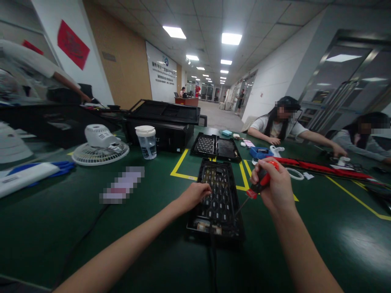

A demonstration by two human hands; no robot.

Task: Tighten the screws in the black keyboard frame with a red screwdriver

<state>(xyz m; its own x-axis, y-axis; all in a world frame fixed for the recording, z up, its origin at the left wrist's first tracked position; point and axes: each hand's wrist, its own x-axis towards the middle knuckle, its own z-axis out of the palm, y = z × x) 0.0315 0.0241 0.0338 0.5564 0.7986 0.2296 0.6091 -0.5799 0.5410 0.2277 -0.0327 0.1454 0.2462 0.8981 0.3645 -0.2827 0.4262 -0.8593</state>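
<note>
A black opened keyboard shell (pixel 217 203) lies lengthwise on the green table in front of me, its inner grid facing up. My left hand (pixel 194 195) rests curled on the shell's left edge, pressing on it. My right hand (pixel 274 183) is closed round the red and black handle of a screwdriver (pixel 259 184). The screwdriver's thin shaft slants down to the left and its tip meets the shell near the right edge.
A second opened black keyboard case (pixel 215 147) lies beyond. Further back stand a black box (pixel 165 122), a lidded clear cup (pixel 147 141) and a white desk fan (pixel 99 146) lying flat. A black cable (pixel 82 240) crosses the table. Two people (pixel 281 126) sit at the right.
</note>
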